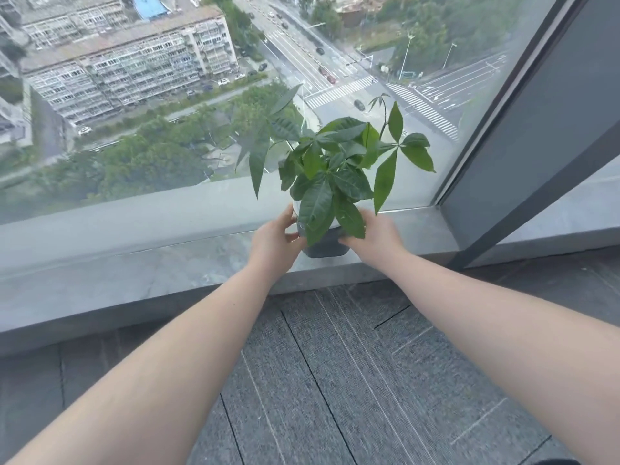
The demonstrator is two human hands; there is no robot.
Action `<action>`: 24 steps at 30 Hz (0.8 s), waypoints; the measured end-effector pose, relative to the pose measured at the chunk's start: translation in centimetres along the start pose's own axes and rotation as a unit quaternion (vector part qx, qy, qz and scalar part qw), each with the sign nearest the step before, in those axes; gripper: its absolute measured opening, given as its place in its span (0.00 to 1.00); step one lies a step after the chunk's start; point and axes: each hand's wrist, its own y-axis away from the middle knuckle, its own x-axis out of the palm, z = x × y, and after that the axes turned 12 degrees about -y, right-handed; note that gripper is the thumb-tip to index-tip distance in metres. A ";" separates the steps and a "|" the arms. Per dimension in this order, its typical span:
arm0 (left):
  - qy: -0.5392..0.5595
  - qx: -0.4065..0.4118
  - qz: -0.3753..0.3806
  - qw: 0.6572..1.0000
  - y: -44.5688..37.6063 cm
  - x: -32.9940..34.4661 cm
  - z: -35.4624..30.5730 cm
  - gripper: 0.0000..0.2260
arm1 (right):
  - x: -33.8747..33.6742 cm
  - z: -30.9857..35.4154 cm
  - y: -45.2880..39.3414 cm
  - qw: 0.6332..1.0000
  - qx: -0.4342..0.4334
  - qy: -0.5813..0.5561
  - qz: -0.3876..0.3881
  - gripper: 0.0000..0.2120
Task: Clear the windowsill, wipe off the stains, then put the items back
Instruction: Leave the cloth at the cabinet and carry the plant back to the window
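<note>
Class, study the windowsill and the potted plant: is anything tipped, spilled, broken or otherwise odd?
Nothing stands out. The potted plant is upright at the windowsill's front edge, with the left hand and right hand on either side of its pot. No soil or water shows spilled; the sill has only faint mottling.

Leafy green potted plant point(330, 169) upright in dark pot point(325, 246), on grey stone windowsill point(134, 273)

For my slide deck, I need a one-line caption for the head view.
Both hands, left hand and right hand, hold a potted plant on the windowsill.
</note>
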 end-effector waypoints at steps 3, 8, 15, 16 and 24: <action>-0.004 0.000 -0.001 1.000 -0.2 0.5 0.4 0.22 | 0.2 -0.5 -0.1 1.000 -0.010 0.001 0.006 0.14; 0.003 0.008 -0.011 1.000 -0.4 1.2 0.9 0.18 | 0.5 -1.2 -0.5 1.000 -0.014 -0.002 0.003 0.11; 0.010 0.003 -0.013 1.000 -0.5 1.8 1.5 0.20 | 1.0 -1.8 -0.8 0.999 -0.029 0.013 0.009 0.12; 0.009 0.000 -0.013 1.000 -0.5 1.8 1.6 0.21 | 1.0 -1.9 -0.8 1.000 -0.025 0.013 0.012 0.12; -0.077 -0.010 0.095 0.992 0.6 2.1 1.7 0.26 | 1.4 -3.2 -0.6 0.984 0.068 0.143 0.083 0.21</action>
